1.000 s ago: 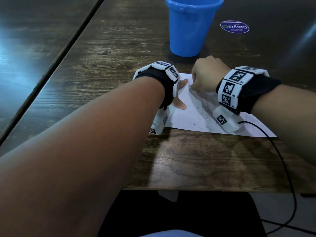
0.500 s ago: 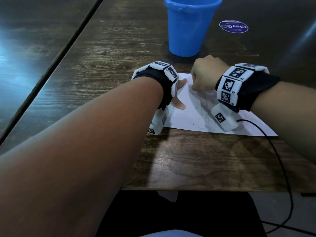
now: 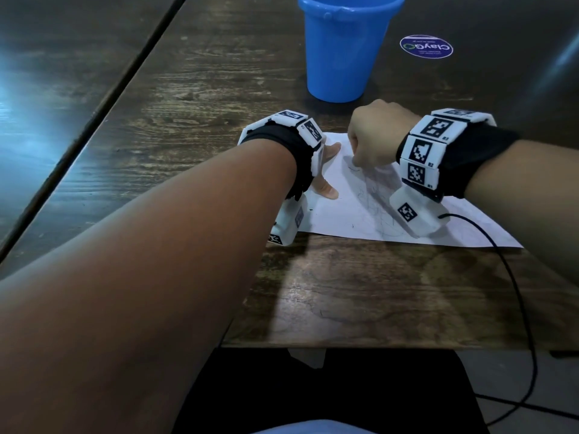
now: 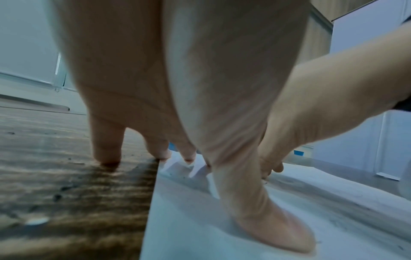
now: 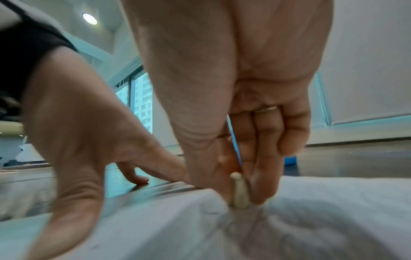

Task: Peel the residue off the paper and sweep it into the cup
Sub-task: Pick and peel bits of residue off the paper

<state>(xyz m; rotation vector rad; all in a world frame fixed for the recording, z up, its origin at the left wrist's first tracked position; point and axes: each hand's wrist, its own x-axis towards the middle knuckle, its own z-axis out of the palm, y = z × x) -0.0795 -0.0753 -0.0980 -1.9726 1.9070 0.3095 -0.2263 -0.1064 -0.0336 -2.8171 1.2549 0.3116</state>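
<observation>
A white paper (image 3: pixel 344 214) with faint pencil scribbles (image 3: pixel 371 195) lies on the dark wooden table (image 3: pixel 188 89). My left hand (image 3: pixel 332 170) presses its left edge flat, fingers straight and spread, thumb (image 4: pixel 278 228) on the sheet. My right hand (image 3: pixel 372 142) is curled over the paper's upper middle. It pinches a small pale stub (image 5: pixel 239 191) between thumb and fingers, tip pressed down on the paper (image 5: pixel 311 219). The blue cup (image 3: pixel 341 51) stands upright just beyond both hands. I cannot make out loose residue.
A round purple sticker (image 3: pixel 426 47) lies on the table to the right of the cup. A black cable (image 3: pixel 513 292) runs from my right wrist over the table's near edge (image 3: pixel 376 347). A dark seam (image 3: pixel 94 120) crosses the tabletop at the left.
My right hand has shifted slightly to the left on the paper with the stub. The left hand and the cup have stayed put.
</observation>
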